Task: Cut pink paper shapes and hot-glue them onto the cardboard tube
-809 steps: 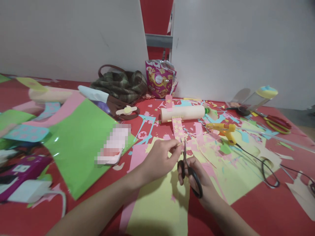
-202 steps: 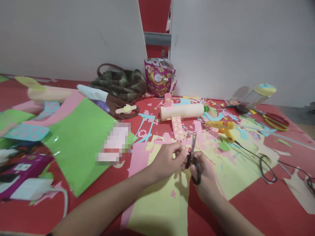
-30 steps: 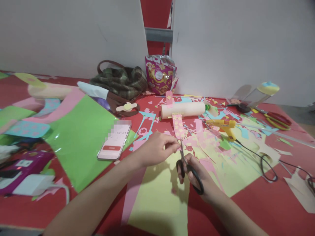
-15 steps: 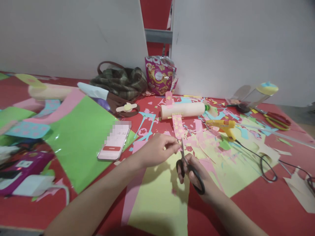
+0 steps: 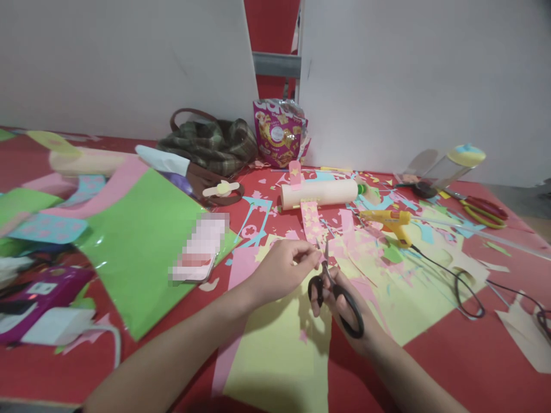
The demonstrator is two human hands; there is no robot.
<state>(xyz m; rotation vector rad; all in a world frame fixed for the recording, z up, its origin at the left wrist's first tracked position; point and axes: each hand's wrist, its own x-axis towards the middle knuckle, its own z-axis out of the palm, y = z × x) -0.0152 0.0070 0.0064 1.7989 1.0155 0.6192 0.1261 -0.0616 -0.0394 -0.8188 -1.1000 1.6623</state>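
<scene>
My right hand (image 5: pixel 342 289) grips black-handled scissors (image 5: pixel 353 312), with fingers through the loops and the blades parted, pointing away from me. Close against the blades, my left hand (image 5: pixel 284 267) is pinched shut; whatever lies between its fingertips is too small to make out. Under both hands spreads a pale yellow sheet (image 5: pixel 279 355) with a small pink star-like scrap (image 5: pixel 303 335) on it. Pink paper (image 5: pixel 224 361) shows along its left side. Just beyond the hands, a pink strip with yellow stars (image 5: pixel 310 221) hangs from a cream tube (image 5: pixel 331 194) lying sideways.
A yellow glue gun (image 5: pixel 390 218) with a black cord lies right, among paper scraps. Left are a phone (image 5: pixel 200 246), a green sheet (image 5: pixel 133 246) and a purple device (image 5: pixel 47 292). Behind stand a snack bag (image 5: pixel 279 135) and plaid bag (image 5: pixel 210 143); pliers-like red-handled tools (image 5: pixel 484 211) lie far right.
The scissor blades have spread wider apart. My right hand has shifted slightly right, and my left hand has moved a little right and down, staying pinched.
</scene>
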